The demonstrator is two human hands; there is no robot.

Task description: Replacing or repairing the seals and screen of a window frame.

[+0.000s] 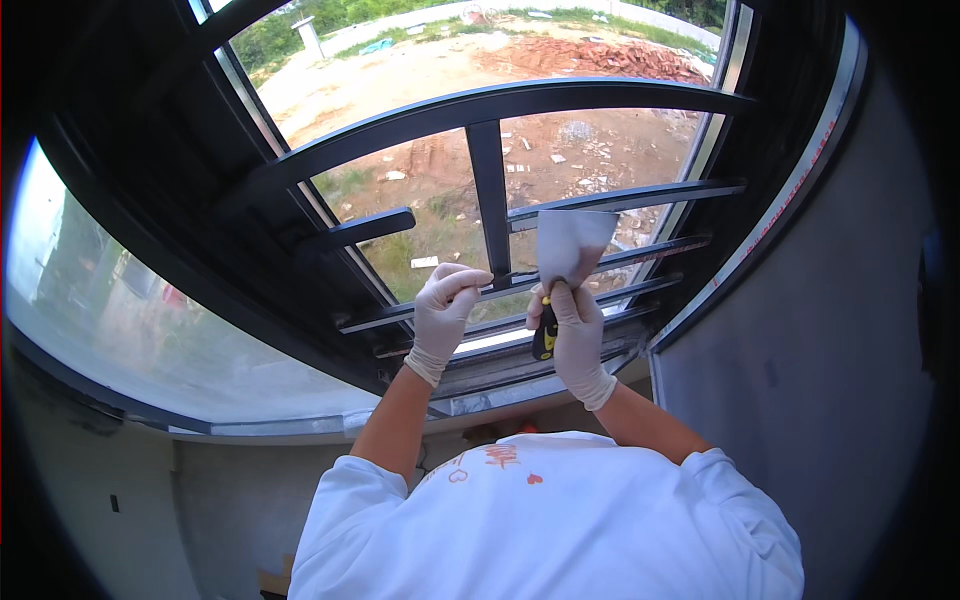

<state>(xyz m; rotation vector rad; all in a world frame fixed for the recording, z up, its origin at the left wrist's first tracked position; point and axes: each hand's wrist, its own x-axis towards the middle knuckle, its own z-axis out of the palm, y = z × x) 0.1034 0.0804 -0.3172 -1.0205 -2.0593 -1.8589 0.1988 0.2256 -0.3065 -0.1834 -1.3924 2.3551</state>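
A putty knife with a broad metal blade and a black and yellow handle is gripped in my right hand, blade pointing up. My left hand is closed in a pinch beside the lower end of a dark upright bar. A thin dark sliver shows between its fingertips and the knife; I cannot make out whether the fingers hold it. Both hands wear white gloves. They are in front of the lower dark crossbars of a window, and the blade covers part of one bar.
A short dark bar juts out left of the upright. Frosted glass curves along the left, and a grey wall stands on the right. Beyond the window lies bare ground with rubble and a red brick heap.
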